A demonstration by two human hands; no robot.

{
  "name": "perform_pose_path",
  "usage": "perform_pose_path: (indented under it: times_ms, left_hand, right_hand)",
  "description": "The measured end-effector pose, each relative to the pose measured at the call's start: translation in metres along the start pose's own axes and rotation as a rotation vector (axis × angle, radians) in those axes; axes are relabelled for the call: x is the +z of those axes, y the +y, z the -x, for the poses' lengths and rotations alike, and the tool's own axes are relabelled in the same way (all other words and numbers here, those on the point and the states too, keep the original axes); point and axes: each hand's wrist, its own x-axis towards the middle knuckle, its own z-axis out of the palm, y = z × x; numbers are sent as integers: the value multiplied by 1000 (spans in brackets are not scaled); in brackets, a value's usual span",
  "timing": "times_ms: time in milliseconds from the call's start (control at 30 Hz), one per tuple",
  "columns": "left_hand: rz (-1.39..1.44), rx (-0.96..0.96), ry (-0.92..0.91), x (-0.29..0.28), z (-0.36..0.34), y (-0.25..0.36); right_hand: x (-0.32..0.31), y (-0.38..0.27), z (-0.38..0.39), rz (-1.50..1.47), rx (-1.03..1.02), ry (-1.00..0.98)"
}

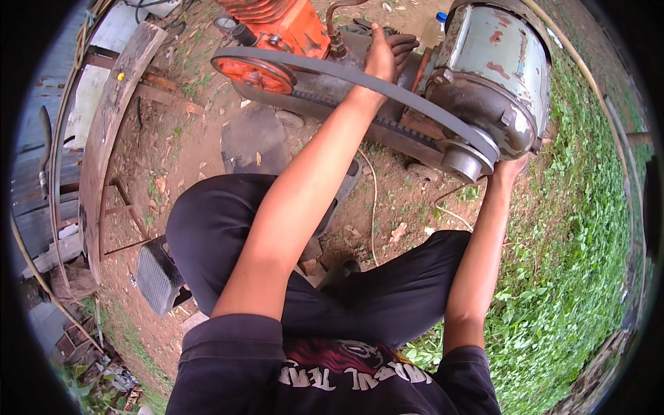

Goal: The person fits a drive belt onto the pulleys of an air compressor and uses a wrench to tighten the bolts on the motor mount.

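My left hand (386, 59) reaches past a black drive belt (325, 66), which crosses in front of my wrist. Its thumb points up and its fingers stretch to the right, with no object visible in them. The belt loops from the orange flywheel (252, 75) of an orange compressor pump (290, 28) to a metal pulley (465, 160) on a worn grey electric motor (494, 69). At the motor's near lower end is my right hand (510, 167). Its fingers are hidden behind the housing, so their grip does not show.
A dark tank (304, 104) lies beneath pump and motor. Thin cable (373, 200) runs over the dirt by my legs. A long wooden plank (111, 138) and metal sheets stand left; grass (567, 277) grows right. A blue-capped bottle (436, 28) stands behind the motor.
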Motion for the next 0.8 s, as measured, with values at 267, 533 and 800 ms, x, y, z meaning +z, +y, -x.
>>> perform_pose_path:
  times_ms: [267,533,800]
  left_hand:
    - [361,-40,12,32,7,-20]
    - [310,-98,-27,29,8,-15]
    - [220,85,160,26,-1,-28]
  right_hand:
    - [15,-23,1,-412,234,-44]
    - [8,-19,0,-393,225,-51]
    - [19,-28,7,-311,238,-9]
